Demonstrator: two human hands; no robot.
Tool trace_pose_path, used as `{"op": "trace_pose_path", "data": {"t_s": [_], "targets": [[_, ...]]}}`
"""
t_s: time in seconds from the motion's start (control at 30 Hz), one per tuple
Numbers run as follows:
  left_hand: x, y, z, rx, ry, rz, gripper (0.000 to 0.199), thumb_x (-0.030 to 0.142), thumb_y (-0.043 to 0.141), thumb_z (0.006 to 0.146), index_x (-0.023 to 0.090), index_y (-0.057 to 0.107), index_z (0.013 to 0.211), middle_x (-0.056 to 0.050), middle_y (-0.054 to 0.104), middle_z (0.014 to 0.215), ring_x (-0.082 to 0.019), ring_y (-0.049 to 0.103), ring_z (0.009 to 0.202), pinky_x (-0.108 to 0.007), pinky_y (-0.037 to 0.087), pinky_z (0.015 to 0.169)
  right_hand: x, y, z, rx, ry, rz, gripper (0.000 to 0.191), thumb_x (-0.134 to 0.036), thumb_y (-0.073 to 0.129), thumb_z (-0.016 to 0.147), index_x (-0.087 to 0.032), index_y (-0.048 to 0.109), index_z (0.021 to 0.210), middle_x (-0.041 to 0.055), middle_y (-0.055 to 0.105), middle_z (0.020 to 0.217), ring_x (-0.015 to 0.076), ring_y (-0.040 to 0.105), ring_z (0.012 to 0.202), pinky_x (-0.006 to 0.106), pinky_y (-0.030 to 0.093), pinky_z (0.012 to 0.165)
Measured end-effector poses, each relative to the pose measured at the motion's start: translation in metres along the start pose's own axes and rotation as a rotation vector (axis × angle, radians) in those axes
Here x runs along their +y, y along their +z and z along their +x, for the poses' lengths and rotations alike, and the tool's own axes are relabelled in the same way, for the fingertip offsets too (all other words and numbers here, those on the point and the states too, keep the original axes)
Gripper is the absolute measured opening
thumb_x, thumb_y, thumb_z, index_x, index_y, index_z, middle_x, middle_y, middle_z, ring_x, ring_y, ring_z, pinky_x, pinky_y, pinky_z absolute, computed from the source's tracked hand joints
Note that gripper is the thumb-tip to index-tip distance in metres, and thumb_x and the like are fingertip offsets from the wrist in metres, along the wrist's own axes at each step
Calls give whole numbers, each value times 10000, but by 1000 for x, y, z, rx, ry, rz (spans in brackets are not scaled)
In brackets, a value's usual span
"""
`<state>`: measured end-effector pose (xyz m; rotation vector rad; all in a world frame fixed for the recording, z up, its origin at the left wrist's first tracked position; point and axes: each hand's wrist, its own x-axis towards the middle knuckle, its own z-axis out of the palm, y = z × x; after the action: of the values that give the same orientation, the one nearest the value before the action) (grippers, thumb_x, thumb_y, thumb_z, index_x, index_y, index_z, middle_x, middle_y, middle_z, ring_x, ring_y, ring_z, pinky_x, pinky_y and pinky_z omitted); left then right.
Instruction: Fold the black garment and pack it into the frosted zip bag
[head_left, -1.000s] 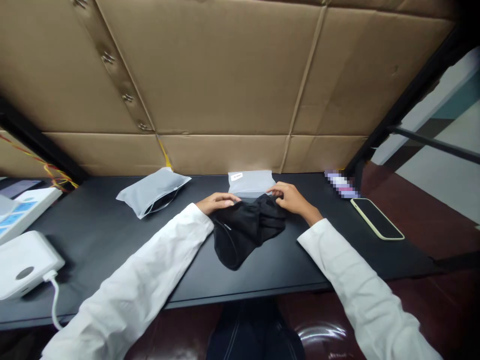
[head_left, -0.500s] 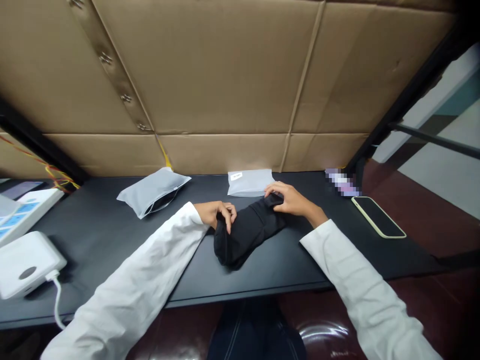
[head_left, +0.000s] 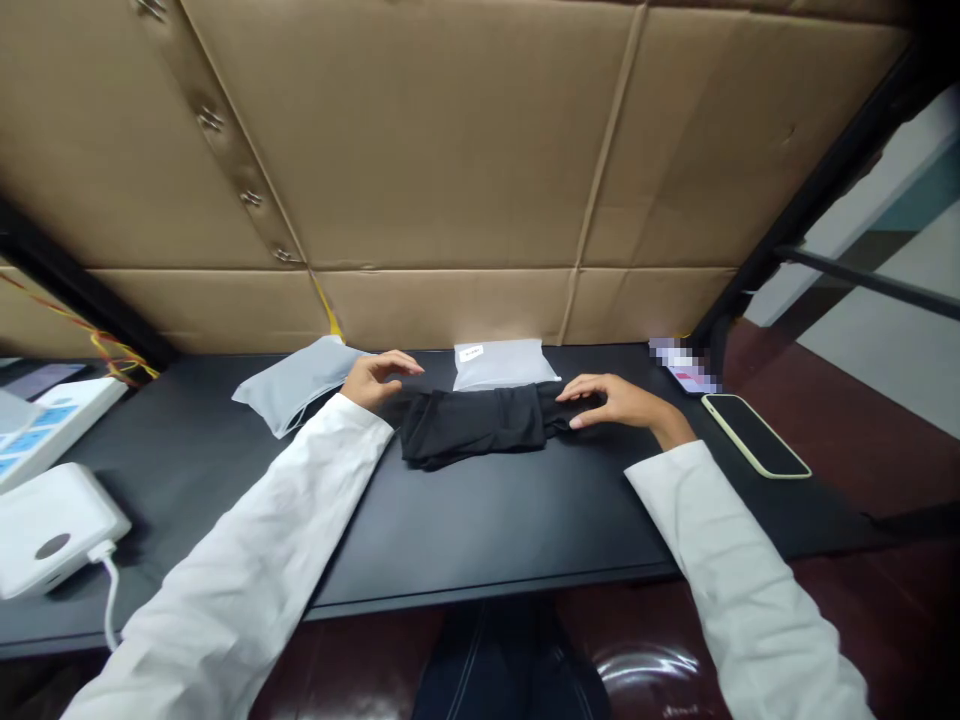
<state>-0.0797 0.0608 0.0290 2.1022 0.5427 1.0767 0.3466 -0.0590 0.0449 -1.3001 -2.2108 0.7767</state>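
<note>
Black folded garment [head_left: 472, 425] lies flat mid-table [head_left: 487, 520], long axis running left-right, one piece only. Going left to right: one white device with blue panel [head_left: 64, 415], one white power bank [head_left: 52, 528] with cable [head_left: 111, 600], then first of two grey pouches [head_left: 289, 385]. Left hand [head_left: 373, 380] is just past the garment's left end, fingers open, not touching it. Second grey pouch [head_left: 501, 365] sits just behind the garment. Right hand [head_left: 622, 400] is nearer, open fingers at the right end, not gripping. One phone [head_left: 754, 435] lies far right.
</note>
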Motion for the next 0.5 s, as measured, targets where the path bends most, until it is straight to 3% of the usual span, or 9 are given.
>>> {"op": "trace_pose_path", "data": {"t_s": [0.03, 0.1, 0.2, 0.23, 0.33, 0.43, 0.5], "targets": [[3, 0, 0, 11, -2, -42, 253, 396, 776, 756, 192, 746, 903, -65, 694, 900, -173, 642, 858, -286, 526, 806, -1, -1, -1, -70, 22, 0, 473, -398, 813, 664, -290, 733, 1118, 41, 654, 1182, 254, 607, 1080, 399, 442, 1001], [11, 5, 0, -148, -20, -61, 326, 392, 825, 708, 192, 739, 950, -72, 690, 946, -180, 643, 875, -296, 526, 815, 0, -2, -2, -134, 43, -14, 592, -452, 868, 586, -321, 728, 1146, 34, 629, 1253, 275, 574, 1166, 407, 393, 1064], [27, 22, -1, -543, -33, 106, 469, 418, 894, 597, 204, 744, 986, -87, 680, 1059, -216, 632, 986, -346, 493, 938, 4, 0, -1, -124, 52, 16, 455, -510, 827, 640, -305, 775, 1043, 42, 642, 1215, 263, 596, 1127, 392, 408, 1041], [31, 28, -1, -602, -34, 189, 495, 431, 906, 565, 210, 746, 978, -84, 674, 1078, -224, 620, 1013, -357, 479, 966, 6, 0, 0, -107, 53, 31, 395, -520, 801, 674, -291, 789, 995, 46, 654, 1182, 254, 611, 1094, 386, 421, 1020], [35, 37, -3, -600, -24, 339, 453, 412, 883, 596, 213, 743, 979, -86, 662, 1120, -230, 601, 1061, -358, 466, 993, 9, 2, 3, -61, 51, 47, 322, -523, 755, 728, -260, 804, 908, 54, 677, 1117, 240, 630, 1030, 373, 443, 971], [31, 35, -6, -534, -1, 392, 339, 272, 774, 691, 197, 732, 1019, -96, 663, 1174, -233, 607, 1102, -359, 464, 1012, 11, 2, 3, -63, 46, 45, 309, -523, 714, 775, -248, 802, 885, 54, 686, 1115, 236, 631, 1027, 370, 442, 967], [28, 31, -7, -510, 6, 438, 377, 197, 708, 687, 196, 717, 1064, -92, 665, 1204, -237, 609, 1130, -366, 464, 1024, 11, 2, 3, -64, 43, 54, 319, -527, 684, 803, -240, 799, 882, 56, 691, 1117, 235, 631, 1030, 373, 437, 978]]}}
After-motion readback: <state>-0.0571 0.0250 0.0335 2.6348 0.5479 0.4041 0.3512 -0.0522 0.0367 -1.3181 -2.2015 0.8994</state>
